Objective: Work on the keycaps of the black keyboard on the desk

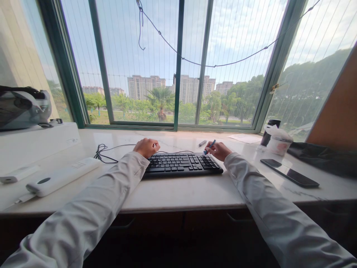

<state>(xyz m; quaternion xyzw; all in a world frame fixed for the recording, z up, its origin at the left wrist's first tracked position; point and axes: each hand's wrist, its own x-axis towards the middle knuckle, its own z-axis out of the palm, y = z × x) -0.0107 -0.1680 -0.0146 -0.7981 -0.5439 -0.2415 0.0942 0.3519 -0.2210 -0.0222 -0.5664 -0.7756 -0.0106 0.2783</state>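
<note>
A black keyboard [178,163] lies flat on the pale stone counter, its left end partly covered by my left sleeve. At its far left corner, my left hand [146,147] has its fingers curled in; whether they grip anything is hidden. My right hand [219,150] pinches a slim blue stick-shaped tool [210,146], tilted with its lower tip at the number keys on the right. Just behind the keyboard, near that tool, lies a small greyish object [202,143] too small to name.
On the left are a white device [64,176], a coiled black cable [104,152] and a white box [41,141] bearing a headset-like object [25,106]. A phone [290,173], black bottle [270,133], lidded cup [279,142] and dark bag [323,158] are right. Windows stand behind.
</note>
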